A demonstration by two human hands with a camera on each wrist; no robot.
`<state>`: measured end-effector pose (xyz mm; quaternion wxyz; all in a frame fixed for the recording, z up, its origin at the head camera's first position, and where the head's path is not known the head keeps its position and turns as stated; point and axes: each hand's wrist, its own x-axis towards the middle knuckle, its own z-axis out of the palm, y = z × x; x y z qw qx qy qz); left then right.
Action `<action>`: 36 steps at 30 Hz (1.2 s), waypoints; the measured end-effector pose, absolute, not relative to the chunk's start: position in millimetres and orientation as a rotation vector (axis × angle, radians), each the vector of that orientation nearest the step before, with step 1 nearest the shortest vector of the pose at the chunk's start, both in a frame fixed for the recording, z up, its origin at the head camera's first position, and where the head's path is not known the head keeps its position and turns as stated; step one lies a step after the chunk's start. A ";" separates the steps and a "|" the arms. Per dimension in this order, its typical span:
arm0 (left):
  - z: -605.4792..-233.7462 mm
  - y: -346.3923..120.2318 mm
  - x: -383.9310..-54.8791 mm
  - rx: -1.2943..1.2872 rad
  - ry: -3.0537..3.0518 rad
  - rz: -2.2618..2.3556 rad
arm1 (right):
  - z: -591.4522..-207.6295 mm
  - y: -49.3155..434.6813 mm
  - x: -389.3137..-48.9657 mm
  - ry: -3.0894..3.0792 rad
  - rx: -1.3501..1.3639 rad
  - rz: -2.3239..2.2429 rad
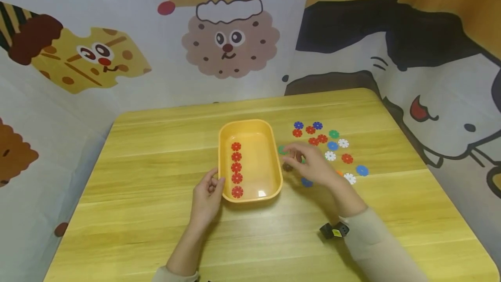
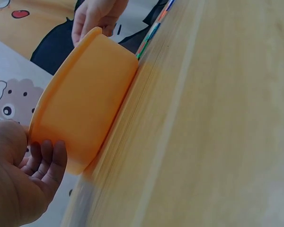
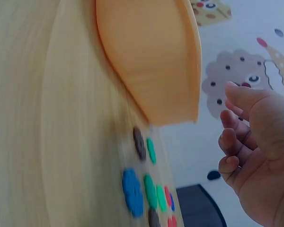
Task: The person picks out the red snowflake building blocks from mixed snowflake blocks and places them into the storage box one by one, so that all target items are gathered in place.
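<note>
Resting on wood-grain table [image 1: 156, 164] beside cartoon-printed backdrop [image 1: 156, 82]: yellow tray [image 1: 258, 164].

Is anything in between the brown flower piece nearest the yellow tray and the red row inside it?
Yes: the right wall of the yellow tray stands between the brown flower piece and the red row, so the piece would probably need lifting over. Past that wall, nothing visible blocks it.

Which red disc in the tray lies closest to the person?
The near-end red disc of the row in the yellow tray; the other four red discs all lie beyond it.
</note>
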<state>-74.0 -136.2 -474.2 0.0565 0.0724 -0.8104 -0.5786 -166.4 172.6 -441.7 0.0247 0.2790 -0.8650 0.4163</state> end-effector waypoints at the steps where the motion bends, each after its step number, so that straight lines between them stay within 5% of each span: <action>1: -474.2 -136.3 -73.8 0.219 -2.458 -1.756 | -442.5 176.3 -166.8 -2.669 0.852 1.284; 24: -472.3 -135.5 -74.4 0.224 -2.448 -1.785 | -458.9 237.0 -175.7 -2.749 0.634 1.148; 36: -433.8 -125.1 -64.7 0.240 -2.469 -1.793 | -467.9 265.8 -178.0 -2.809 0.582 1.055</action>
